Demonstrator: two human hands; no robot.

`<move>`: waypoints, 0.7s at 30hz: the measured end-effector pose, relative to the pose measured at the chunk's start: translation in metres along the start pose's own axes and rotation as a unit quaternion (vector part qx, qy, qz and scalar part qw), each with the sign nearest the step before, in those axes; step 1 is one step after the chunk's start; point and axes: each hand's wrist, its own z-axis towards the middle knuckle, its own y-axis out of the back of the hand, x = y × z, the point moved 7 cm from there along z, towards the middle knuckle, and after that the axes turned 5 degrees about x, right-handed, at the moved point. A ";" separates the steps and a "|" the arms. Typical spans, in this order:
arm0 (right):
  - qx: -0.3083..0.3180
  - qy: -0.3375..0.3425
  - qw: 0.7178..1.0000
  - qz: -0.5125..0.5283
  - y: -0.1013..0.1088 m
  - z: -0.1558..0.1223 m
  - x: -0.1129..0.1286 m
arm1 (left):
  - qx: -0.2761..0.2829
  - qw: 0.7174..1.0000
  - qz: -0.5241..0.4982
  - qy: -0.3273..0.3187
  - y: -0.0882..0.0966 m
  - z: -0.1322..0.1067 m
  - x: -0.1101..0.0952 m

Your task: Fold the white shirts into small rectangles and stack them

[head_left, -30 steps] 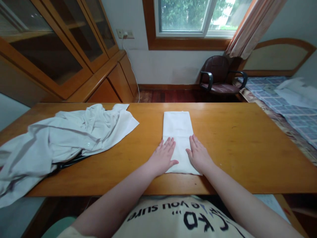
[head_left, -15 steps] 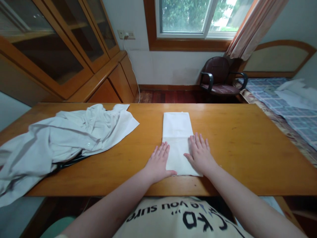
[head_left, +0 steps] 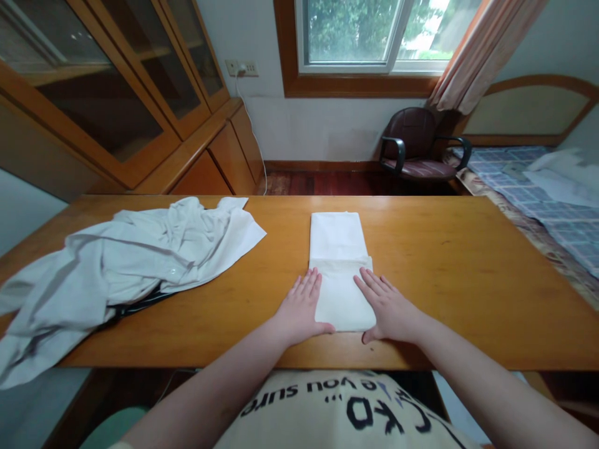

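Observation:
A white cloth [head_left: 337,237], folded into a long narrow rectangle, lies flat on the wooden table in front of me. A raised fold edge crosses it about midway along. My left hand [head_left: 302,307] rests at the cloth's near left edge, fingers stretched out and thumb along the near side. On the opposite edge, my right hand [head_left: 386,305] lies flat with its fingers spread over the cloth and its thumb by the near right corner. Neither hand grips anything. What layers are inside the fold is hidden.
A crumpled heap of white fabric [head_left: 140,255] covers the left of the table [head_left: 449,268], with something dark and striped beneath it. Beyond stand a wooden cabinet [head_left: 206,168], an office chair [head_left: 416,146] and a bed with blue checked bedding [head_left: 528,181].
My right hand has shifted toward me along the cloth's right edge, its thumb now at the near corner. The fold edge across the cloth's middle shows more clearly. My left hand stays nearly still.

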 end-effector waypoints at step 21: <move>-0.082 -0.002 0.997 -0.004 0.015 0.040 0.007 | -0.034 0.999 -0.007 0.003 0.017 0.036 -0.009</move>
